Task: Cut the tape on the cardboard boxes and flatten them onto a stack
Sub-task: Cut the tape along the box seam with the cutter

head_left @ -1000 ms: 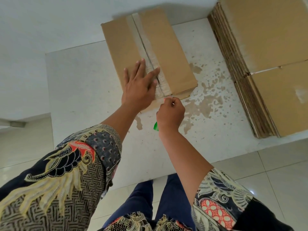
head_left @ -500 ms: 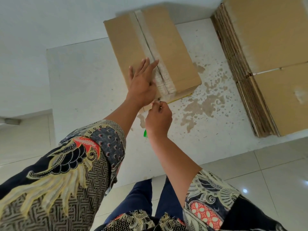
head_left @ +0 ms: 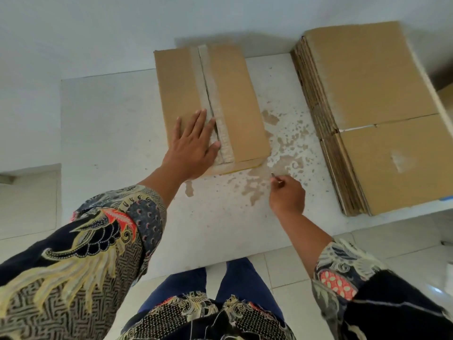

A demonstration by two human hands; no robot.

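Note:
A closed cardboard box (head_left: pixel 235 99) lies on the white table (head_left: pixel 110 133), with a strip of tape (head_left: pixel 208 94) running along its top seam. The seam shows a dark slit down its length. My left hand (head_left: pixel 193 146) presses flat on the box's left flap, fingers straight beside the seam. My right hand (head_left: pixel 286 195) is off the box, low over the table to its right, and grips a small cutter whose thin blade tip (head_left: pixel 273 176) pokes out. A stack of flattened boxes (head_left: pixel 382 114) lies at the table's right.
The table top has brown patches of worn paint (head_left: pixel 277 153) between the box and the stack. A white wall stands behind the table. Tiled floor (head_left: pixel 282 268) and my blue trousers show below the table's front edge.
My right hand has pulled the cutter off the near end of the seam and moved right, away from the box. My left hand stays flat on the box top.

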